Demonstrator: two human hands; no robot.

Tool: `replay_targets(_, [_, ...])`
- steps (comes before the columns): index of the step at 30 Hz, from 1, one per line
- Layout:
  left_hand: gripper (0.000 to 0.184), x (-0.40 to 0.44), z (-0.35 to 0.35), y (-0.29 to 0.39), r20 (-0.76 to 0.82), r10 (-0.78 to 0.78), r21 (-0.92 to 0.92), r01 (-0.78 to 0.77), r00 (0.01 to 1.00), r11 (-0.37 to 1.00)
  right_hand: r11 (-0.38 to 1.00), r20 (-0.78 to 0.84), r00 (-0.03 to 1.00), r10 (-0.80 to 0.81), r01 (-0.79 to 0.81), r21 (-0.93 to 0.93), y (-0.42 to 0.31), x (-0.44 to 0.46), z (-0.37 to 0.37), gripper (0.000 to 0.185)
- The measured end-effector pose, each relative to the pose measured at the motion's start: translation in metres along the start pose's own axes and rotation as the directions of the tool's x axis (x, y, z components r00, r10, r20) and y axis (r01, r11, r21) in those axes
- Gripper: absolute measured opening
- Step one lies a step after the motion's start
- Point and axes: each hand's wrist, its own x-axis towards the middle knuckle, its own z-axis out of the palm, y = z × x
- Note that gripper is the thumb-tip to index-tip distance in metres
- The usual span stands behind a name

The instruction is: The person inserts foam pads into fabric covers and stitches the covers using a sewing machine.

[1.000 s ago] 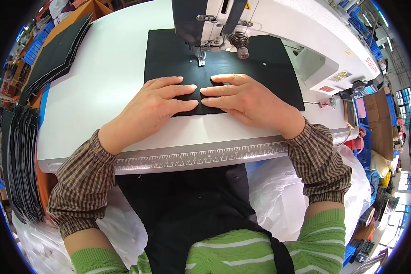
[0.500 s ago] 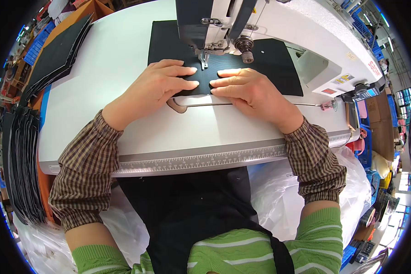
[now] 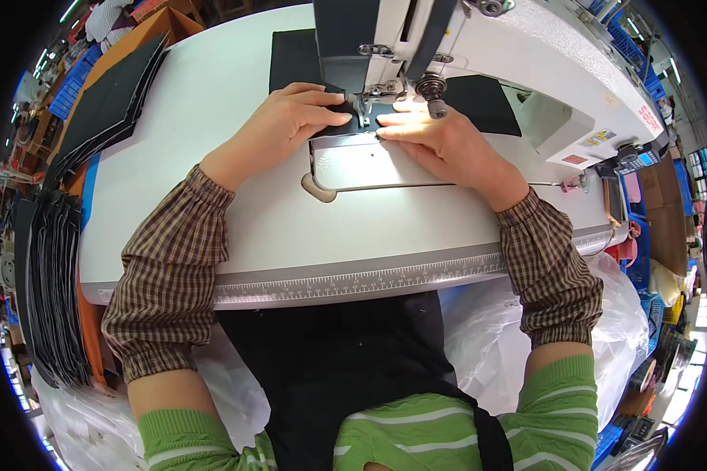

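Note:
A black fabric piece [image 3: 294,59] lies flat under the sewing machine [image 3: 542,55], its near edge close to the presser foot [image 3: 364,118]. My left hand [image 3: 284,119] rests on the cloth left of the foot, fingers stretched out and pressing down. On the other side, my right hand [image 3: 457,149] lies with extended fingers, their tips on the cloth just right of the foot. Neither hand grips anything. The machine head and my hands hide the middle of the fabric, and the needle tip is too small to make out.
Black fabric pieces [image 3: 110,98] are piled at the table's left end, with a thick stack [image 3: 51,282] hanging below beside an orange box. A ruler strip [image 3: 353,281] runs along the front edge. A control panel [image 3: 636,159] sits at right. Clear plastic [image 3: 487,337] hangs below the table.
The black fabric has moved away from me under the presser foot, uncovering the metal plate in front. Both hands have gone forward with it, still flat on the cloth.

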Motion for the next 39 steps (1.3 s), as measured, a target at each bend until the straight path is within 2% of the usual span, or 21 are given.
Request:
replay_targets(4, [0.027, 0.008, -0.003, 0.000, 0.011, -0.087, 0.008, 0.087, 0.996, 0.996, 0.992, 0.096, 0.988, 0.123, -0.118, -0.052, -0.002, 0.001, -0.005, 0.023])
replay_targets(13, [0.026, 0.009, 0.006, -0.008, -0.030, -0.092, 0.053, 0.093, 0.995, 0.994, 0.999, -0.058, 0.998, -0.031, 0.033, 0.035, 0.008, -0.005, 0.005, 0.024])
replay_targets(18, [0.020, 0.012, 0.004, 0.000, -0.049, -0.012, 0.092, 0.016, 0.999, 0.996, 0.996, -0.075, 0.994, -0.084, 0.082, -0.039, 0.007, -0.008, 0.004, 0.022])
replay_targets(23, [0.013, 0.040, 0.027, -0.017, -0.150, 0.020, 0.245, 0.018, 0.989, 0.969, 0.999, -0.078, 0.997, -0.026, 0.022, -0.045, 0.005, -0.011, -0.001, 0.020])
replay_targets(28, [0.009, 0.036, 0.019, -0.010, -0.053, -0.069, 0.118, 0.075, 0.996, 0.990, 1.000, -0.189, 0.982, 0.026, -0.027, -0.003, 0.017, -0.023, -0.006, 0.018])
replay_targets(30, [0.009, 0.014, 0.011, 0.005, -0.103, -0.018, 0.022, 0.021, 0.994, 1.000, 0.999, -0.208, 0.978, 0.033, -0.035, -0.005, 0.018, -0.029, -0.009, 0.019])
replay_targets(33, [0.009, -0.035, -0.006, 0.030, -0.087, -0.013, -0.031, 0.010, 0.996, 0.999, 0.999, -0.238, 0.970, 0.047, -0.052, -0.012, 0.016, -0.037, -0.012, 0.020])
replay_targets(39, [0.011, -0.124, -0.047, 0.098, 0.048, -0.104, 0.009, 0.103, 0.993, 0.995, 0.997, -0.274, 0.959, 0.071, -0.075, -0.003, 0.007, -0.041, -0.008, 0.021])
